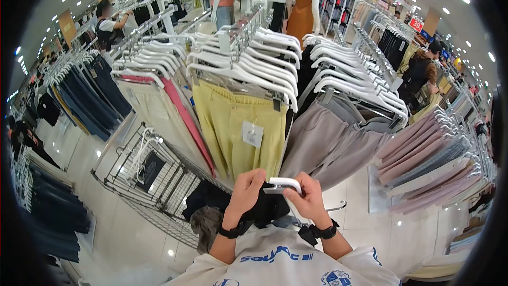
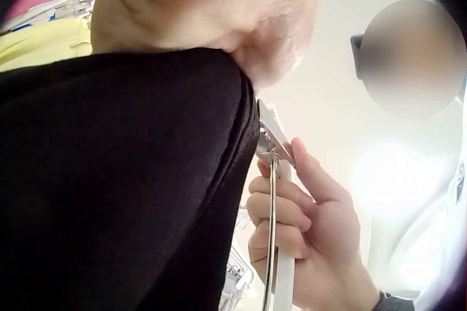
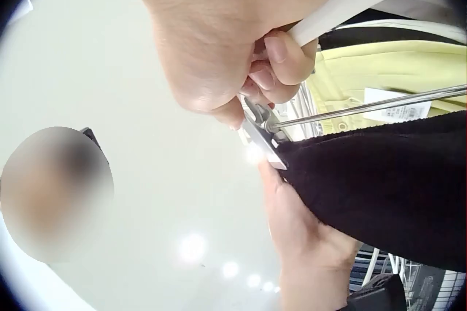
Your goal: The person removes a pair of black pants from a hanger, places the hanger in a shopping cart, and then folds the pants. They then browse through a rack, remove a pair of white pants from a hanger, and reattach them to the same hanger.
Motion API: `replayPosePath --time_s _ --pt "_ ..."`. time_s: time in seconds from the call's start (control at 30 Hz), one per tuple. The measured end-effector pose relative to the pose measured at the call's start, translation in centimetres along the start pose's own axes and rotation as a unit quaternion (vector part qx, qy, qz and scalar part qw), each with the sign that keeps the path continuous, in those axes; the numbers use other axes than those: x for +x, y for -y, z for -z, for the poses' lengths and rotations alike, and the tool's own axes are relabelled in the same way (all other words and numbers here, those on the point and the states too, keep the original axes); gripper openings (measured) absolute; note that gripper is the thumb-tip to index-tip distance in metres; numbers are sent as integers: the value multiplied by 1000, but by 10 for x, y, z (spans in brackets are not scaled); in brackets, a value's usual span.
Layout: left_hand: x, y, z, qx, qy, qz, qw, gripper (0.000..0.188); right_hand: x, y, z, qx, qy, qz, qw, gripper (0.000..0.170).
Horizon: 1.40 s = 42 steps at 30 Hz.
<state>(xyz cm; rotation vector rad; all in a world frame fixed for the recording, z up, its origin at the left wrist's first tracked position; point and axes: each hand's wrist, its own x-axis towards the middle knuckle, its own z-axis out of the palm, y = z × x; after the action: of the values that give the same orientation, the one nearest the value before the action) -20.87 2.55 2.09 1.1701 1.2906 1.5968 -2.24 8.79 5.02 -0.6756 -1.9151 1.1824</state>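
My right hand point(image 1: 309, 198) grips a white hanger point(image 1: 286, 181), its fingers curled round the bar and its thumb at the metal clip point(image 3: 261, 136). A thin metal rod point(image 2: 273, 231) runs beside the hanger's white bar. From the clip hangs a folded black garment point(image 2: 131, 180), its edge up against the clip's jaws. My left hand point(image 1: 246, 193) pinches the garment's upper edge on the other side of the clip, its fingertips partly hidden by the cloth. In the head view, both hands are in front of my chest, close together.
Racks of trousers on white hangers stand ahead, with yellow trousers point(image 1: 238, 127) and greyish-mauve trousers point(image 1: 328, 143) nearest. A wire cart point(image 1: 153, 206) at left holds dark clothes and spare hangers point(image 1: 140, 153). Pink garments point(image 1: 418, 143) hang at right. Other people point(image 1: 108, 24) are farther off.
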Motion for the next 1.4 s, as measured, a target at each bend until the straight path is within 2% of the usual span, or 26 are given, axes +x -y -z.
replayPosePath --time_s 0.17,0.23,0.3,0.5,0.6,0.8,1.0,1.2,1.4 --pt "0 -5 -4 -25 7 -6 1000 40 3 5 -1 40 -22 -40 998 31" --pt "-1 -9 -3 -29 14 8 999 41 2 1 -3 67 -23 -8 997 32" --pt "-3 -7 -2 -35 22 19 999 42 0 1 -2 89 -9 -18 996 30" --pt "-2 0 -2 -38 26 -37 998 43 0 7 -1 112 -6 -23 993 29" --pt "-1 -5 -2 -14 11 -48 999 43 -1 7 -1 91 10 -18 996 29" --pt "-5 -13 -1 14 27 -2 1000 42 -2 1 -3 56 27 -14 998 29" --pt "-10 -15 1 21 37 5 999 39 2 16 1 -3 60 -35 998 28" --pt "-14 -12 -3 37 38 -14 998 36 -1 11 9 -17 87 5 996 26" --pt "-17 -19 -7 64 13 17 998 38 -9 6 11 -32 67 31 997 27"
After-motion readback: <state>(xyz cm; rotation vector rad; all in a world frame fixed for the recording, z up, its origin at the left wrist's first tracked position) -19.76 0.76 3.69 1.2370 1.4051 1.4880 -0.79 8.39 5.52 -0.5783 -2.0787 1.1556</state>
